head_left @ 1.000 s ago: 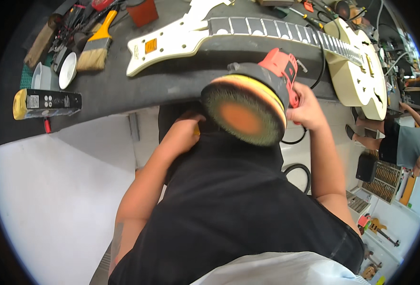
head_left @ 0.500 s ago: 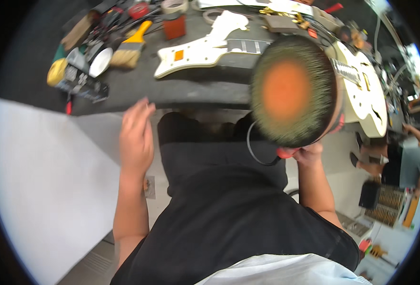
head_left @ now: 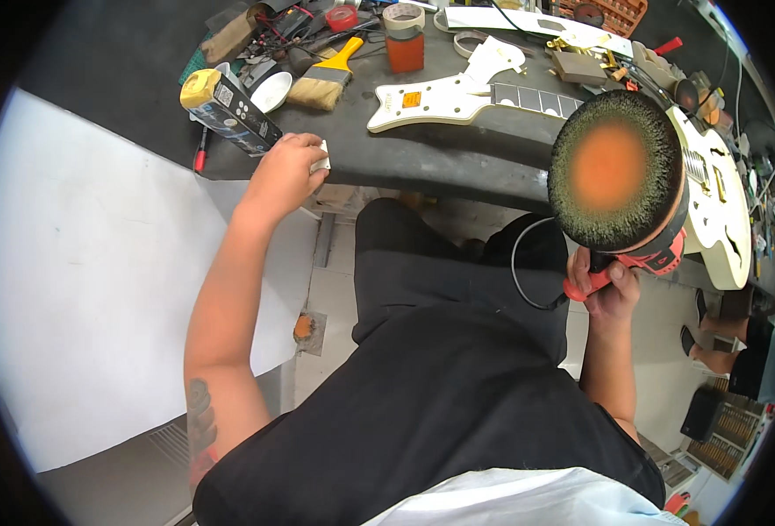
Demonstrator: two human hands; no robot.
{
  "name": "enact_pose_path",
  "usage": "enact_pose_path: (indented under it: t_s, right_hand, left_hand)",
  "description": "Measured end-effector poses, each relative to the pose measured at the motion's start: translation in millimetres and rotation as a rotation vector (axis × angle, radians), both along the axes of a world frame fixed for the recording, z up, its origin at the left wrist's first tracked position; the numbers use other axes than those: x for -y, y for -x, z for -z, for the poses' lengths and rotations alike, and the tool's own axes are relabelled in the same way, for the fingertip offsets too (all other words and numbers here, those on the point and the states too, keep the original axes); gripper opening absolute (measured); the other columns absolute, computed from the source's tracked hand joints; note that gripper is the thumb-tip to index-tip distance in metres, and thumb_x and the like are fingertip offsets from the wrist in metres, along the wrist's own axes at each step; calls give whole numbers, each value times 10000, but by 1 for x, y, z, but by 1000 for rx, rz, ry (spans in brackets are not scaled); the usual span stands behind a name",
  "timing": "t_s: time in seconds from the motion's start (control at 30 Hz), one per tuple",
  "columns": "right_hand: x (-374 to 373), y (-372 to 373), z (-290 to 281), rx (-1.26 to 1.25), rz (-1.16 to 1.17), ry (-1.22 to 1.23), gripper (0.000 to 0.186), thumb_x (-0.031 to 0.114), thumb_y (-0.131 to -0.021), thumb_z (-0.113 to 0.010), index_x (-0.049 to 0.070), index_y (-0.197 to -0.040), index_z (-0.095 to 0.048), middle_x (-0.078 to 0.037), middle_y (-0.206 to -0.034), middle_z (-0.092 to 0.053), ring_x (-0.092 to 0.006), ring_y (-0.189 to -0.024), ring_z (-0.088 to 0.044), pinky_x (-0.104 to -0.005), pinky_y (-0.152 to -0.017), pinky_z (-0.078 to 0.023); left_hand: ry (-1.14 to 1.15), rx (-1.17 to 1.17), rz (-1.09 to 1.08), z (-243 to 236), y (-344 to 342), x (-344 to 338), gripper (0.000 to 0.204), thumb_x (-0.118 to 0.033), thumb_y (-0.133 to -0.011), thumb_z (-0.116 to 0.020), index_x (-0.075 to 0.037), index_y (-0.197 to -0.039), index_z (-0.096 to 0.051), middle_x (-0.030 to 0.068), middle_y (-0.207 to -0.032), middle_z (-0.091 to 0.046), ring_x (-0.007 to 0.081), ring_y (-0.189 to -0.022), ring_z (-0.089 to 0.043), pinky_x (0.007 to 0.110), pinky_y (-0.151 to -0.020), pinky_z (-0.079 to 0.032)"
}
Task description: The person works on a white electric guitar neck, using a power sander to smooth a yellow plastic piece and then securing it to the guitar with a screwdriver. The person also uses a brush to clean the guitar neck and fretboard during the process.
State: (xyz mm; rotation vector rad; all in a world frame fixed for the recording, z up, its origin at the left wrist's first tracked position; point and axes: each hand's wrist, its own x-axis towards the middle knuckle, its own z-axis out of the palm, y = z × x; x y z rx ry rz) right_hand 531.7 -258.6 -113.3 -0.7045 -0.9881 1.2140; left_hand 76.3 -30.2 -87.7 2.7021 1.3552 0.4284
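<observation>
Workbench seen from above, both hands occupied. The main change is found at the left hand (head_left: 286,175): half a second earlier it is seen raised with nothing evident in its fingers, whereas now it is brought to the front edge of the bench (head_left: 440,167), just beside the black carton (head_left: 245,121). A small cream piece (head_left: 321,158) is pinched between thumb and curled fingers; whether it is lifted or rested on the bench cannot be told. By the right hand (head_left: 614,296) the polisher (head_left: 615,171) is gripped, fingers wrapped around its red handle (head_left: 587,285). Its round pad is turned upward and is carried in front of the guitar body (head_left: 716,219), part of the guitar neck (head_left: 536,98) being hidden behind it. Whether the pad is spinning cannot be told. With the pad faced away from the bench, no polishing contact is judged to be made at this moment, and the tool's weight is borne by one hand.
</observation>
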Motion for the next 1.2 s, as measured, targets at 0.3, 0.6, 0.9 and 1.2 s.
enact_pose_path:
  t_s: [0.3, 0.6, 0.9, 1.2]
  right_hand:
    - [0, 7, -1, -35, 51, -32, 599, 327, -923, -739, -53, -1361, -589, -175, -1023, -719, -219, -749, -635, -346, -631, -488]
    - [1, 20, 24, -44, -132, 185, 581, 119, -840, -795, -16, -1384, -643, -153, -1131, -767, -243, -947, -753, -370, -797, -601]
    - [-12, 36, 41, 86, -61, 152, 748, 74, -785, -881, 8, -1464, -573, -87, -1080, -780, -198, -885, -766, -342, -769, -617]
    - [-10, 26, 51, 212, -48, 186, 814, 77, -787, -880, 12, -1521, -535, -86, -1121, -772, -174, -861, -750, -341, -805, -625]
  left_hand:
    - [145, 3, -68, -23, -21, -14, 400, -69, -759, -810, -7, -1153, -778, 178, -1213, -761, 342, -1151, -725, 416, -988, -579]
    - [675, 1487, 297, 4, -75, 73, 494, -97, -854, -835, 47, -1311, -713, 237, -1324, -720, 340, -1262, -702, 452, -1132, -547]
    - [771, 1280, 406, -24, -100, 98, 414, 55, -868, -857, 34, -1271, -765, 179, -1371, -710, 252, -1250, -704, 382, -1066, -595]
    - [983, 1298, 219, -34, -104, 109, 340, 69, -901, -820, 30, -1236, -779, 142, -1382, -699, 178, -1131, -732, 314, -971, -638]
